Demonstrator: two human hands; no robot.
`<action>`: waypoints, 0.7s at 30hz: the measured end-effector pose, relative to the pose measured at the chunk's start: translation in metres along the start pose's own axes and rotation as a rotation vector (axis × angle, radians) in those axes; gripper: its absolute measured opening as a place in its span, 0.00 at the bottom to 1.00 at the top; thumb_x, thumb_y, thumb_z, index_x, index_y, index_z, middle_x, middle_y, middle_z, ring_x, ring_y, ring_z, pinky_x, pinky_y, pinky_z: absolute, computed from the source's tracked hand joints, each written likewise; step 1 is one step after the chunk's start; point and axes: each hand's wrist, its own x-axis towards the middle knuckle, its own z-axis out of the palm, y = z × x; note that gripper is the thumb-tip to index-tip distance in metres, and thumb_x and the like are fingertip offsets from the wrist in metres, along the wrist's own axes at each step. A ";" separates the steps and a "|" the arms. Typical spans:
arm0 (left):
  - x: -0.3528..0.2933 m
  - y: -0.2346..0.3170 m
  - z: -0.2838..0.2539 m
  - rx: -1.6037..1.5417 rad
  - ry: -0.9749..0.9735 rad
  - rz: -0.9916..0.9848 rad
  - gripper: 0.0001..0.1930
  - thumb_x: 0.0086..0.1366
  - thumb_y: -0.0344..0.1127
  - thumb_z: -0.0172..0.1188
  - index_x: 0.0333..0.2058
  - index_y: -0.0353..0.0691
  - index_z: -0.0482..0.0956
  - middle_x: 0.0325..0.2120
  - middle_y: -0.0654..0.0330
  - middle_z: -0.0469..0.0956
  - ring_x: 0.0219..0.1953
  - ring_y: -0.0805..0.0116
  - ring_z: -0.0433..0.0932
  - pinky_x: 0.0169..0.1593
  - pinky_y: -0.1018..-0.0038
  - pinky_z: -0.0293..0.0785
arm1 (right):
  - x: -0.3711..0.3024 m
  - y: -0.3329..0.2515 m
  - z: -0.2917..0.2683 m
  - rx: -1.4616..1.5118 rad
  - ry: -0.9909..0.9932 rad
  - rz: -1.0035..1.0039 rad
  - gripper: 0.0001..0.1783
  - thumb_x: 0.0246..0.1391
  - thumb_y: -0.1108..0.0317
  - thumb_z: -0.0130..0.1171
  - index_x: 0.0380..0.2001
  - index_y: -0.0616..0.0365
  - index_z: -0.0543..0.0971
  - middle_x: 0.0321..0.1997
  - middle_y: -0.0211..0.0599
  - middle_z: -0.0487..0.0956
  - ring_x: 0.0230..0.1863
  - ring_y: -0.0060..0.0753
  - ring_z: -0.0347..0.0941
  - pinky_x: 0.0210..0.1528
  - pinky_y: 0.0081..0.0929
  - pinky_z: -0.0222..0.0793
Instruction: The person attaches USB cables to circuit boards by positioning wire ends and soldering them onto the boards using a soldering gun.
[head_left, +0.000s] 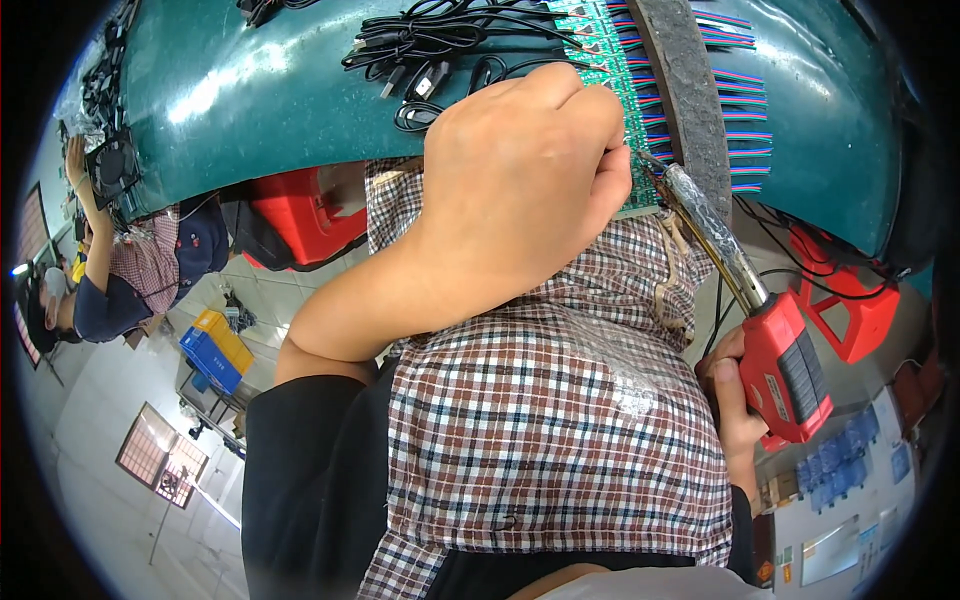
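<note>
The left hand (528, 170) bends over a long green circuit-board strip (632, 95), with looped black cables (425, 40) beyond that hand on the glossy green tabletop (270, 95), a rough dark-grey bar (690, 90) to its right, and the right hand (736, 405) gripping a red-and-black soldering gun (785, 360).

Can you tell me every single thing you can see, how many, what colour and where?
Table: one, green, top
Cables: several, tangled, black, on table
Circuit board strip: one, green, beside left hand
Wires: many, mostly blue, red and black, under bar
Bar: one, dark grey, across wires
Soldering iron: one, red and black, right
Stools: two, red, below table
Crates: at least two, blue and yellow, left floor
Co-worker: one, dark sleeve, far left
Window: one, reddish grille, lower left
Apron: one, checked brown, white, dark, on person
Left hand: one, bare, centre
Right hand: one, bare, gripping soldering iron
</note>
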 end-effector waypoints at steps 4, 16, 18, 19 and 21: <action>0.001 0.000 0.001 0.007 0.007 0.006 0.07 0.49 0.29 0.68 0.23 0.44 0.77 0.21 0.67 0.75 0.21 0.69 0.77 0.23 0.74 0.70 | 0.002 -0.004 0.000 0.008 -0.030 0.058 0.07 0.55 0.77 0.56 0.37 0.62 0.71 0.31 0.36 0.71 0.29 0.24 0.65 0.31 0.22 0.61; 0.002 0.003 0.003 0.017 0.026 -0.009 0.08 0.48 0.29 0.68 0.22 0.43 0.75 0.21 0.65 0.74 0.21 0.70 0.78 0.23 0.74 0.71 | 0.002 -0.010 0.002 -0.015 0.009 0.075 0.06 0.55 0.77 0.55 0.35 0.61 0.69 0.31 0.35 0.71 0.28 0.24 0.65 0.31 0.23 0.61; 0.001 0.003 0.005 0.018 0.040 -0.012 0.09 0.48 0.28 0.68 0.22 0.43 0.75 0.21 0.65 0.74 0.20 0.70 0.78 0.23 0.74 0.71 | 0.001 -0.010 0.003 0.028 0.030 0.105 0.06 0.55 0.77 0.55 0.34 0.61 0.69 0.31 0.36 0.71 0.27 0.25 0.65 0.31 0.24 0.62; 0.001 0.003 0.005 0.017 0.040 -0.011 0.09 0.48 0.28 0.68 0.22 0.43 0.75 0.21 0.65 0.74 0.20 0.70 0.78 0.23 0.74 0.71 | 0.002 -0.008 0.002 0.009 0.020 0.086 0.05 0.55 0.76 0.55 0.34 0.61 0.69 0.30 0.36 0.70 0.27 0.25 0.65 0.30 0.24 0.62; 0.002 0.003 0.005 0.016 0.045 -0.001 0.09 0.48 0.29 0.68 0.22 0.43 0.74 0.21 0.65 0.74 0.20 0.70 0.78 0.22 0.74 0.71 | 0.002 -0.005 0.001 -0.011 0.011 0.066 0.05 0.55 0.76 0.54 0.33 0.61 0.69 0.30 0.36 0.70 0.27 0.26 0.65 0.30 0.25 0.63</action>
